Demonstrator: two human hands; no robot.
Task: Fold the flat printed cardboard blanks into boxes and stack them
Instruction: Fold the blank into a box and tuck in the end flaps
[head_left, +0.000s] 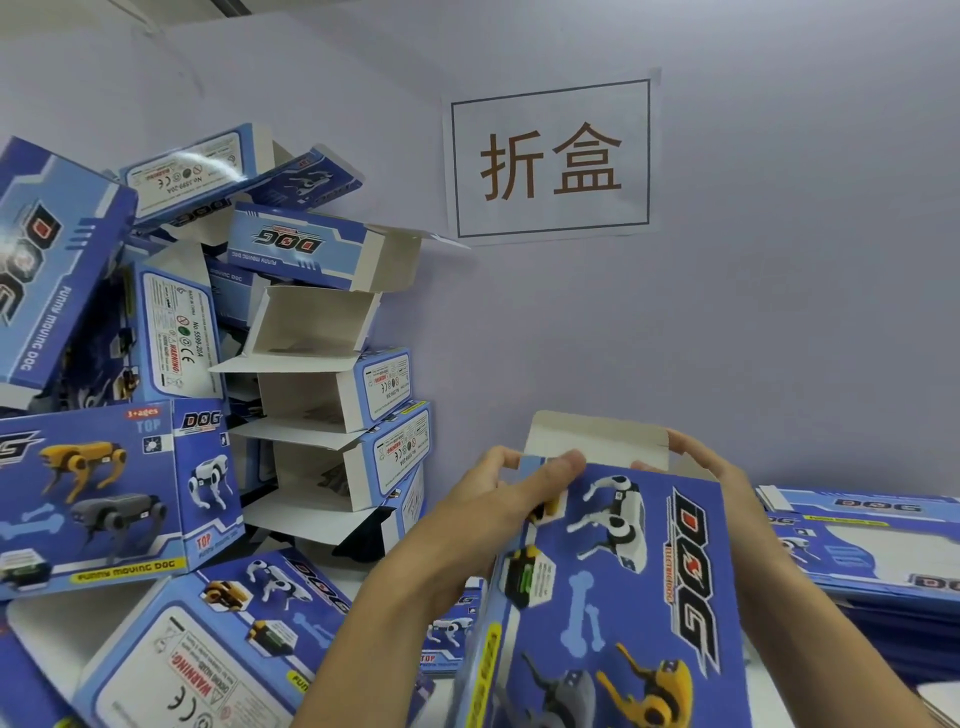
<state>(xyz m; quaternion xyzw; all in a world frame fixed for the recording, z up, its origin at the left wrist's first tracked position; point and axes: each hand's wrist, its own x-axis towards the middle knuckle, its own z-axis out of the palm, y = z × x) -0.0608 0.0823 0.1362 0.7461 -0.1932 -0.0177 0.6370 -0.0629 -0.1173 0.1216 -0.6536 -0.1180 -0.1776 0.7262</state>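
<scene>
I hold a blue printed "DOG" box (623, 597) in front of me, its far end open with a white flap (597, 439) standing up. My left hand (498, 499) grips the box's top left corner, thumb across the printed face. My right hand (727, 478) curls round the top right corner behind the flap. A heap of folded blue boxes (197, 467) fills the left side, several stacked with open white insides facing right. Flat printed blanks (862, 545) lie in a pile at the right.
A pale wall stands close behind, with a paper sign (550, 161) taped to it. More folded boxes (218, 639) lie tumbled on the white table at lower left, near my left forearm.
</scene>
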